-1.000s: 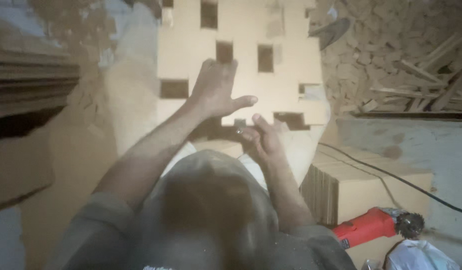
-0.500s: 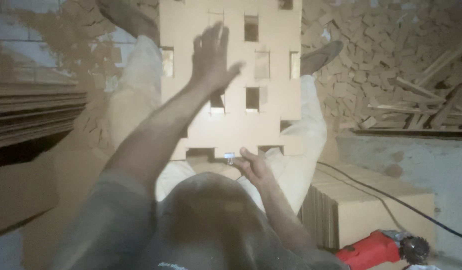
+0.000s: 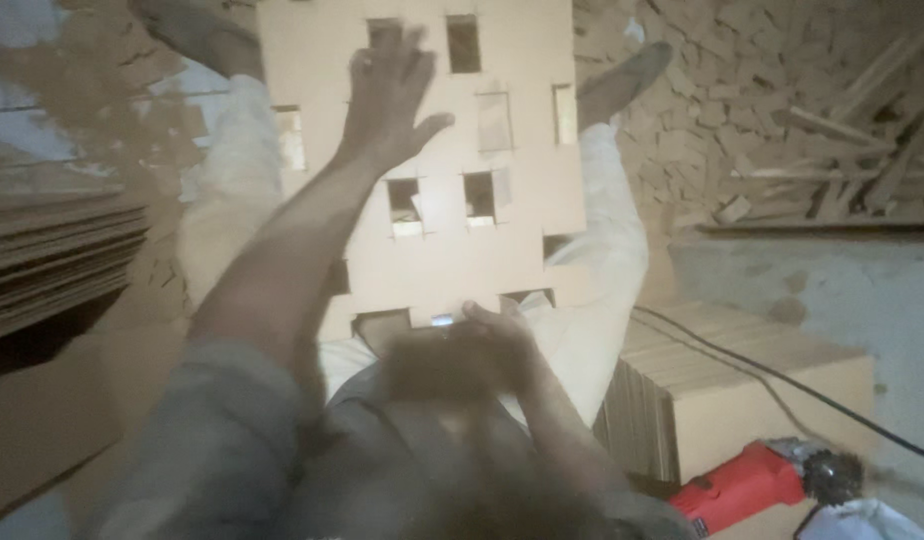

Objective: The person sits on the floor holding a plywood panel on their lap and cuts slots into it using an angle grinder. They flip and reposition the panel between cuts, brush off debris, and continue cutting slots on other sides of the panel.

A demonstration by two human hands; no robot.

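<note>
A tan board point(image 3: 502, 250) with several rectangular holes cut through it lies across my lap, between my legs in pale trousers point(image 3: 602, 270). My left hand point(image 3: 387, 95) rests flat on its far part, fingers spread, arm stretched out. My right hand point(image 3: 492, 335) is curled at the board's near edge, by a notch, around a small tool point(image 3: 442, 321) with a pale glinting tip; blur hides its shape. My own head and shoulders fill the bottom of the view and cover the near edge.
A stack of flat tan sheets point(image 3: 742, 400) stands at my right, with a black cable point(image 3: 782, 375) across it. A red angle grinder point(image 3: 752, 480) lies beside it. More boards point(image 3: 52, 250) are stacked at left. Wood offcuts point(image 3: 782, 100) litter the far right.
My left hand has slid farther up the board, toward its far end. My right hand has moved along the near edge. More of the board and my legs shows.
</note>
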